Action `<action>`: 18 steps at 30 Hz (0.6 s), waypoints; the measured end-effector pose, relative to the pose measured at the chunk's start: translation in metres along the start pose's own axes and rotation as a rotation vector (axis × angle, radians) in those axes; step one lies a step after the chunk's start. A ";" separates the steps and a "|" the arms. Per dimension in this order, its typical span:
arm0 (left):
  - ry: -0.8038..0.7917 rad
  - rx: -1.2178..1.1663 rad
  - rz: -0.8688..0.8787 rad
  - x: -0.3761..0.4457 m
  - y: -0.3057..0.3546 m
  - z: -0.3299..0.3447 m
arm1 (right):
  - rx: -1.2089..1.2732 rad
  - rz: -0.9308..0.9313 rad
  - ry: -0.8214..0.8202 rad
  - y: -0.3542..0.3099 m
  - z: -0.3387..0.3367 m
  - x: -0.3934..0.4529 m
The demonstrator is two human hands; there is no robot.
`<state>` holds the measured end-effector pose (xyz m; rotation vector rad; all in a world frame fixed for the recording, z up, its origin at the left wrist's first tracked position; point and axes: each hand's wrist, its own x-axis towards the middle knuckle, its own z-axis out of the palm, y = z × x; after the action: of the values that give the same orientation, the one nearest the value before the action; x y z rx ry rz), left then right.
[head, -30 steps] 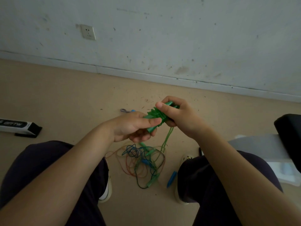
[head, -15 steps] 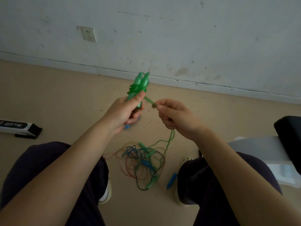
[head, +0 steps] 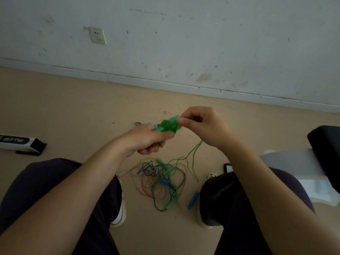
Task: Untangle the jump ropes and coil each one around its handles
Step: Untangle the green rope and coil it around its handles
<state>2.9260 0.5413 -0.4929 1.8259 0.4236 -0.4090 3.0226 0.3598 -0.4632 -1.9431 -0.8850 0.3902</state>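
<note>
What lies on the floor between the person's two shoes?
In the head view, a tangle of ropes lies between the left shoe and right shoe.

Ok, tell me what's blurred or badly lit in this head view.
Head view: the green rope bundle between left hand and right hand is motion-smeared; the arms and lap lie in dim shade; the wide lens bends the baseboard; the tangled pile stays fairly sharp.
</note>
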 end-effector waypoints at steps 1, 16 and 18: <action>-0.101 0.069 -0.026 -0.002 0.002 0.000 | -0.010 -0.004 -0.028 0.000 0.001 -0.001; -0.348 0.266 -0.032 -0.010 0.007 0.000 | 0.009 -0.005 -0.121 0.007 0.018 0.001; -0.351 0.271 -0.019 -0.011 0.006 0.001 | 0.039 -0.018 -0.122 0.008 0.017 0.001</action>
<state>2.9189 0.5381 -0.4824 1.9600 0.1472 -0.8171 3.0171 0.3687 -0.4790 -1.8902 -0.9659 0.5156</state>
